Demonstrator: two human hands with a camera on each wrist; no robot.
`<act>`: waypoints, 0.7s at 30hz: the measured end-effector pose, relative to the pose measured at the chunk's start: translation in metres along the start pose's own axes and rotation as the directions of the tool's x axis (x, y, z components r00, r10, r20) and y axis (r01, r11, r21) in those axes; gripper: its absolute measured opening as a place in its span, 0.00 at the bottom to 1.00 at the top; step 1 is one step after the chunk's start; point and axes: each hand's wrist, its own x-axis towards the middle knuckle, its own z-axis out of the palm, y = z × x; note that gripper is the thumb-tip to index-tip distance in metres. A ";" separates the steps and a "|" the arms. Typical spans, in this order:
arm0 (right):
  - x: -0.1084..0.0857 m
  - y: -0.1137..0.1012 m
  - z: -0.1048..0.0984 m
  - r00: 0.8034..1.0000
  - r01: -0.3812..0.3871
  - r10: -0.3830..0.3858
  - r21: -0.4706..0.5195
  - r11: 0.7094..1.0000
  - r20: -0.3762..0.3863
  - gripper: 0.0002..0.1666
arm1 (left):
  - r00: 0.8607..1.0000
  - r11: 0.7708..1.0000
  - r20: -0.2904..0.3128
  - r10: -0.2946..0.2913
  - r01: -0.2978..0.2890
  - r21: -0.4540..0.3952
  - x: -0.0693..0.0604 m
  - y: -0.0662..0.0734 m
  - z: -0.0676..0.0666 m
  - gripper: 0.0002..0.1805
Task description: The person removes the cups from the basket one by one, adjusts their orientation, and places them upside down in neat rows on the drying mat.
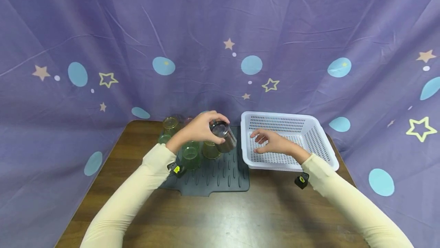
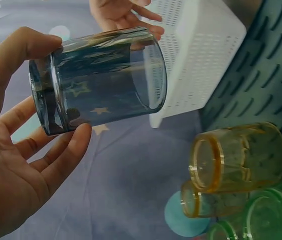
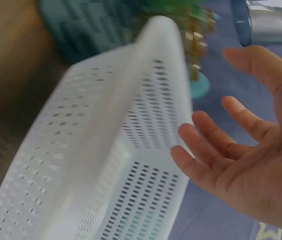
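Observation:
A dark, see-through drinking glass (image 1: pixel 227 141) is gripped near its base by my left hand (image 1: pixel 205 125), thumb on one side and fingers on the other. In the left wrist view the glass (image 2: pixel 106 80) lies tilted with its open rim toward the right hand. My right hand (image 1: pixel 273 143) hovers over the white basket (image 1: pixel 288 168), its fingers loosely bent and holding nothing. Under and beside the left hand, yellow glasses (image 1: pixel 211 151) and green glasses (image 1: pixel 190 158) stand upside down on a grey draining mat (image 1: pixel 223 181).
The mat and basket stand side by side on a brown wooden table (image 1: pixel 261 209). Behind them hangs a purple curtain (image 1: pixel 206 30) with stars and dots. Another yellow glass (image 1: pixel 170 124) stands at the mat's back left, and a pinkish one is mostly hidden behind the left hand.

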 end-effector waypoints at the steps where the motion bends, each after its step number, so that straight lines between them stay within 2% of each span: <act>1: 0.000 0.001 0.004 1.000 0.018 -0.018 -0.051 0.999 0.003 0.27 | 1.000 1.000 0.017 0.002 -0.002 0.008 -0.001 -0.001 0.002 0.30; 3: 0.000 0.002 0.013 0.999 0.050 -0.050 -0.145 0.988 0.003 0.28 | 0.998 1.000 0.055 -0.001 -0.001 0.027 -0.003 -0.004 0.006 0.31; 5: 0.000 0.001 0.021 0.996 0.085 -0.086 -0.245 0.966 0.007 0.30 | 0.996 0.999 0.093 -0.001 -0.004 0.052 -0.004 -0.008 0.012 0.31; 10: 0.003 -0.001 0.034 0.983 0.179 -0.175 -0.443 0.878 0.050 0.33 | 0.985 0.990 0.170 0.006 -0.030 0.140 -0.007 -0.016 0.026 0.31; 15: 0.005 -0.002 0.040 0.968 0.252 -0.213 -0.525 0.813 0.134 0.30 | 0.978 0.977 0.206 -0.023 -0.022 0.214 -0.011 -0.025 0.041 0.32; 18: 0.007 -0.001 0.043 0.967 0.255 -0.196 -0.555 0.792 0.164 0.31 | 0.976 0.965 0.216 -0.041 -0.018 0.262 -0.013 -0.031 0.049 0.32; 21: 0.009 0.001 0.045 0.969 0.246 -0.190 -0.580 0.777 0.157 0.30 | 0.971 0.952 0.230 -0.061 -0.012 0.305 -0.016 -0.036 0.055 0.32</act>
